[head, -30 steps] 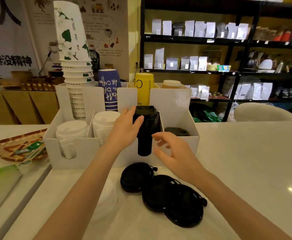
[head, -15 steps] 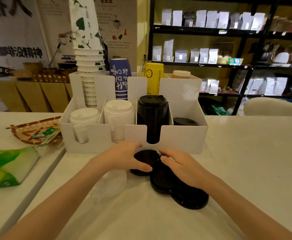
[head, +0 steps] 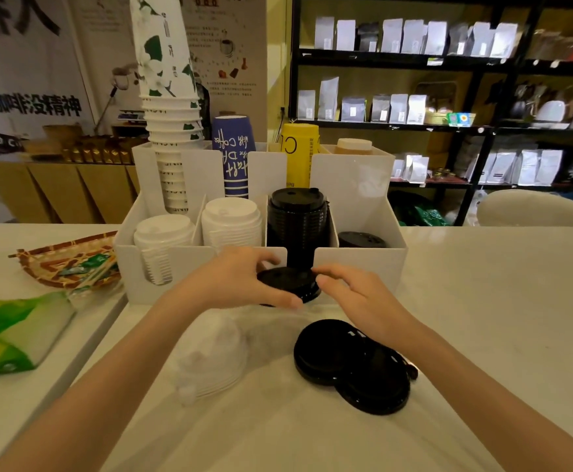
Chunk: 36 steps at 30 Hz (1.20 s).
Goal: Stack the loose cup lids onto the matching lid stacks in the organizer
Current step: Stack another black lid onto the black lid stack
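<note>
Black lid (head: 286, 282): left hand (head: 240, 281) pinching it flat, right hand (head: 356, 294) hovering open beside; black lid stack (head: 297, 219) lying directly beyond, upright.

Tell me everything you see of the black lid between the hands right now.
The black lid is round, glossy, plastic-looking, with a raised rim and a small hole on top. It is tilted slightly, right side up, just in front of the organizer below the black stack. The left hand grips its left edge; the right hand fingertips are at its right edge.
</note>
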Each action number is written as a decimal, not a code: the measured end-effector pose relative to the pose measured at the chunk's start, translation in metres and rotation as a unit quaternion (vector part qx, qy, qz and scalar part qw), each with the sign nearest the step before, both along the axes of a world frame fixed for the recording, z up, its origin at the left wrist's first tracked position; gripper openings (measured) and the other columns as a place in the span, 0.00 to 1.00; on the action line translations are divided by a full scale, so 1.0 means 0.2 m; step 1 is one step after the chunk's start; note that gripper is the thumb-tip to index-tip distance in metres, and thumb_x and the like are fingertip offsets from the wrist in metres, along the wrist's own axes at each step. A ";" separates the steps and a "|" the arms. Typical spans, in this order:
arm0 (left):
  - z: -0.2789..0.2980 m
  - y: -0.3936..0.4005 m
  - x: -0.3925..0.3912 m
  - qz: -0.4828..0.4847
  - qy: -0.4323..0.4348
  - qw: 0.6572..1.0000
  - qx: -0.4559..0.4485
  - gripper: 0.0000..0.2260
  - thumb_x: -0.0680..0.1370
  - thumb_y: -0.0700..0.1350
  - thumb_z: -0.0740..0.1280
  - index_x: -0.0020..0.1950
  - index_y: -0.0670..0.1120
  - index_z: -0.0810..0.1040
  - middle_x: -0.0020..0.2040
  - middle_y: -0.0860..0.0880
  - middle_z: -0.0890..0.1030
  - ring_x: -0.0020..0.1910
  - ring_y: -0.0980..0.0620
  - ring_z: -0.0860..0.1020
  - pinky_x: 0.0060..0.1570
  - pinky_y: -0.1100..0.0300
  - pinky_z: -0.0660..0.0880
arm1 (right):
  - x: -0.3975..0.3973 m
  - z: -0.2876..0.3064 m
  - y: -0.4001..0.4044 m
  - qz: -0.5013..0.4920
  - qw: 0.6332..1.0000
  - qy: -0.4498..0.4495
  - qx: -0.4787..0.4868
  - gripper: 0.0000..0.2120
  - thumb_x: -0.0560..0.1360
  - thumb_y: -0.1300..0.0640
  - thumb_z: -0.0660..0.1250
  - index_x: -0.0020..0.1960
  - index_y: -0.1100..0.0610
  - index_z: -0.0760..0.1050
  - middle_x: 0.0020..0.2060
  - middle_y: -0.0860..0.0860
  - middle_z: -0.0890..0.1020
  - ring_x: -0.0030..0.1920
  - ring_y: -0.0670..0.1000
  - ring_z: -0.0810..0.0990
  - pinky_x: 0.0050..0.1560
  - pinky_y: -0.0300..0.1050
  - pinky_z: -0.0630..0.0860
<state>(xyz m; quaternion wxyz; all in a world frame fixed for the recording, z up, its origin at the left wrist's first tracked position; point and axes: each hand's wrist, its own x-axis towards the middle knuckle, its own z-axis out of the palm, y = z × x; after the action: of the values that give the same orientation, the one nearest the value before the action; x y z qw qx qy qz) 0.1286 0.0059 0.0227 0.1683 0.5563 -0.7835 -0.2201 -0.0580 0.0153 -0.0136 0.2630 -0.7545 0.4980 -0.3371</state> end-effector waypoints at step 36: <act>0.13 -0.41 -0.14 0.116 0.216 0.950 -0.195 0.29 0.66 0.51 0.73 0.64 0.48 0.69 0.64 0.48 0.75 0.59 0.52 0.72 0.52 0.60 0.69 | 0.00 0.20 -0.42 -0.033 0.974 -0.211 -0.077 0.16 0.79 0.55 0.50 0.43 0.43 0.75 0.43 0.47 0.80 0.39 0.29 0.73 0.39 0.21 0.67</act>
<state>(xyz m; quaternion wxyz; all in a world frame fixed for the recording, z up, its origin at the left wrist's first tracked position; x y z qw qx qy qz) 0.0999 -0.0766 0.0487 0.4629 0.5386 -0.6862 -0.1574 -0.0580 -0.0695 0.0269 0.2919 -0.6676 0.4288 -0.5340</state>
